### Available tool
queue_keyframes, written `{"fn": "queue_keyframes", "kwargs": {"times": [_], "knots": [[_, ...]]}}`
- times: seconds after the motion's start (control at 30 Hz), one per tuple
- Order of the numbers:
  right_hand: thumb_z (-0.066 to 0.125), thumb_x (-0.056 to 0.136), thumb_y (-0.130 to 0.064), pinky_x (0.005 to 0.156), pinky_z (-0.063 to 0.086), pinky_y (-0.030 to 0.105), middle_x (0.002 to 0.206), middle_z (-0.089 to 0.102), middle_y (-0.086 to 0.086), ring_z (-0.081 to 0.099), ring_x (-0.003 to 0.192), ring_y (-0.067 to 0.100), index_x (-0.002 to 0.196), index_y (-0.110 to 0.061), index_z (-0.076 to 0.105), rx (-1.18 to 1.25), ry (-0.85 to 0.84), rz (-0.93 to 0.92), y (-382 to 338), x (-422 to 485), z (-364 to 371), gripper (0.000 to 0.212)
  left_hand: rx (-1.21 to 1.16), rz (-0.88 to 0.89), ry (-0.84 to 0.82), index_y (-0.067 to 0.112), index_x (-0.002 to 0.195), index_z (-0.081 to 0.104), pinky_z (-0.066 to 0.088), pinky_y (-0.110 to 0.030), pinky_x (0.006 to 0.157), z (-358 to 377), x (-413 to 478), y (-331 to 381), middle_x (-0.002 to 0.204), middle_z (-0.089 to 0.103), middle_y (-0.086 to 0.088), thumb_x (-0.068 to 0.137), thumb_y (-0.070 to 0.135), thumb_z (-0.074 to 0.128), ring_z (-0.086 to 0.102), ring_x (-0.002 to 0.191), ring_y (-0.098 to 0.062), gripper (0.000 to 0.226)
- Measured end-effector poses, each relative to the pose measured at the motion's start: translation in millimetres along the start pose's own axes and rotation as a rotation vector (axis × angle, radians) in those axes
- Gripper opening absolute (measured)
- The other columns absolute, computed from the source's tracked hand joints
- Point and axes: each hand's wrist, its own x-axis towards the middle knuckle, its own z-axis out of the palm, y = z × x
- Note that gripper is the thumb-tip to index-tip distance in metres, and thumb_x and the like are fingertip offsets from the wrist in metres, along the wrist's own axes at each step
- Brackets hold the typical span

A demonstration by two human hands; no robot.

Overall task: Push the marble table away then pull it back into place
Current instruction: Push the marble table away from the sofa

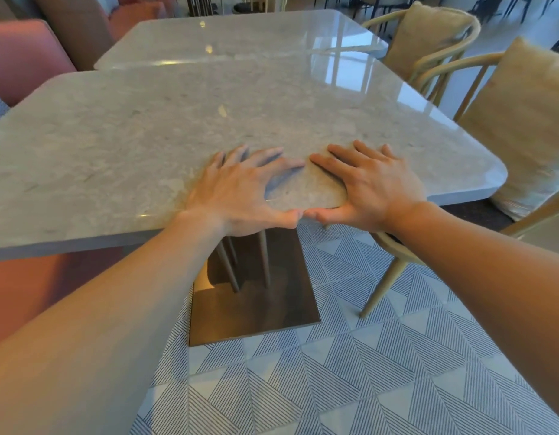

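Left hand (240, 189): fingers spread flat on the marble desk (140, 136), thumb lay along its near edge
Right hand (372, 186): likewise splayed and pressing, thumb tip touched the left thumb
Marble desk: stood directly ahead, its far edge just beside a second desk (240, 36)
Surroundings: wooden chairs (523, 127) at right, pink seats (23, 58) at left, patterned floor (366, 387) beneath

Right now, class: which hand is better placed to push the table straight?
Left, marginally: the left hand lies in line with the base; the right hand sits nearer a corner of the table.
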Motion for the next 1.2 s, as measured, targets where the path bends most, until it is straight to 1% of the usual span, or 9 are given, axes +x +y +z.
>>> {"fn": "queue_keyframes", "kwargs": {"times": [0.13,0.33,0.5,0.67,0.9,1.0,1.07,1.13,1.2], "knots": [[0.010,0.067,-0.105,0.118,0.035,0.062,0.169,0.040,0.001,0.039,0.152,0.039,0.164,-0.036,0.032,-0.009,-0.073,0.032,0.6,-0.3,-5.8,0.122,-0.005,0.002,-0.023,0.069,0.154,0.017,0.014,-0.059,0.129,-2.9,0.6,0.4,0.175,0.020,0.021,0.062,0.098,0.034,0.016,0.164,-0.032,0.098],[0.001,0.063,-0.104,0.122,0.022,0.069,0.174,0.029,0.004,0.028,0.159,0.043,0.167,-0.035,0.023,0.037,-0.165,0.027,1.3,0.2,-12.7,0.126,-0.018,0.004,-0.020,0.068,0.155,0.014,0.010,-0.057,0.130,-0.2,-1.3,-1.5,0.175,0.018,0.021,0.066,0.098,0.037,0.015,0.164,-0.031,0.097],[0.006,0.067,-0.102,0.121,0.022,0.075,0.173,0.030,0.008,0.026,0.158,0.047,0.167,-0.031,0.027,0.082,-0.199,-0.008,1.6,-0.9,-16.8,0.124,-0.014,0.021,-0.008,0.076,0.152,0.008,0.011,-0.054,0.131,1.0,-3.0,-3.8,0.174,0.021,0.021,0.070,0.095,0.044,0.017,0.163,-0.020,0.092],[0.006,0.070,-0.101,0.120,0.020,0.077,0.174,0.028,0.009,0.025,0.158,0.049,0.167,-0.030,0.026,0.111,-0.191,-0.039,3.9,0.0,-14.5,0.122,-0.014,0.002,-0.016,0.083,0.143,-0.001,0.014,-0.055,0.130,2.6,-2.6,-3.8,0.173,0.021,0.023,0.069,0.092,0.049,0.019,0.162,-0.019,0.089],[0.004,0.076,-0.102,0.118,0.020,0.078,0.170,0.036,0.011,0.029,0.155,0.050,0.164,-0.031,0.033,0.155,-0.143,-0.039,5.8,1.6,-6.3,0.117,-0.003,0.006,-0.001,0.068,0.156,0.019,0.016,-0.050,0.129,0.5,-1.8,-4.5,0.172,0.026,0.022,0.071,0.091,0.050,0.022,0.161,-0.018,0.093],[0.000,0.079,-0.099,0.119,0.018,0.079,0.168,0.040,0.008,0.030,0.156,0.048,0.161,-0.032,0.039,0.252,-0.158,-0.005,7.0,0.8,-10.0,0.113,-0.042,-0.010,0.009,0.064,0.156,0.026,0.015,-0.049,0.131,-0.8,-1.7,-4.4,0.171,0.027,0.025,0.076,0.100,0.039,0.023,0.161,-0.013,0.088],[0.009,0.080,-0.098,0.121,0.014,0.077,0.168,0.040,0.004,0.027,0.158,0.044,0.161,-0.033,0.039,0.317,-0.194,0.027,7.0,2.4,-17.4,0.108,-0.088,-0.038,0.018,0.059,0.153,0.038,0.022,-0.050,0.130,-3.8,-1.5,-2.7,0.166,0.036,0.026,0.080,0.100,0.036,0.031,0.158,-0.012,0.083],[0.020,0.079,-0.095,0.124,0.015,0.071,0.166,0.041,0.000,0.028,0.159,0.036,0.161,-0.036,0.035,0.387,-0.230,0.036,10.1,3.3,-29.7,0.103,-0.210,-0.090,0.044,0.052,0.143,0.053,0.032,-0.052,0.124,-12.0,1.6,6.0,0.156,0.050,0.022,0.082,0.093,0.046,0.045,0.149,-0.015,0.073],[0.046,0.084,-0.088,0.124,0.032,0.057,0.157,0.053,-0.002,0.046,0.149,0.024,0.159,-0.036,0.041,0.702,-0.193,0.119,26.4,9.5,-54.0,0.091,-0.537,-0.233,0.123,0.048,0.133,0.056,0.040,-0.051,0.119,-31.7,10.3,27.5,0.145,0.060,0.014,0.081,0.079,0.060,0.055,0.140,-0.019,0.061]]}}
